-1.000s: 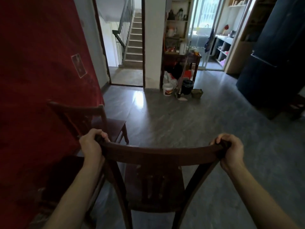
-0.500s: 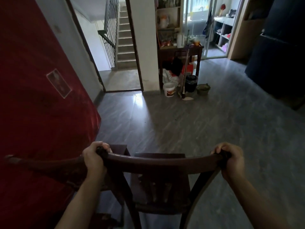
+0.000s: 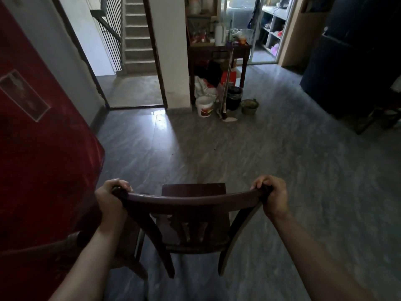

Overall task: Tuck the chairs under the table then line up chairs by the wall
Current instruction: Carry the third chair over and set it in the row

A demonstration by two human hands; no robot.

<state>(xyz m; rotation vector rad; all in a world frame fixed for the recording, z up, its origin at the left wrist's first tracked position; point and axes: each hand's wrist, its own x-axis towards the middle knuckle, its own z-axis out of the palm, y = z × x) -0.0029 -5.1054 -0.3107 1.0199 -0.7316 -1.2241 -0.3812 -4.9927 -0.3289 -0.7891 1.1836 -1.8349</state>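
At 6 o'clock, I've both hands, left hand (image 3: pixel 111 199) & right hand (image 3: pixel 272 197), clamped on chair (image 3: pixel 193 199); 2nd chair (image 3: pixel 71 242) at 8 o'clock could snag legs

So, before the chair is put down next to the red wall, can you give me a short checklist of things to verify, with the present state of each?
1. Left hand closed on the top rail of the wooden chair: ok.
2. Right hand closed on the other end of the rail: ok.
3. Floor ahead of the seat free of objects: ok.
4. Second chair beside the red wall, very close on the left: not ok, it may collide.
5. Chair legs on the floor or lifted: cannot tell.
6. White bucket and mop far from the path: ok.
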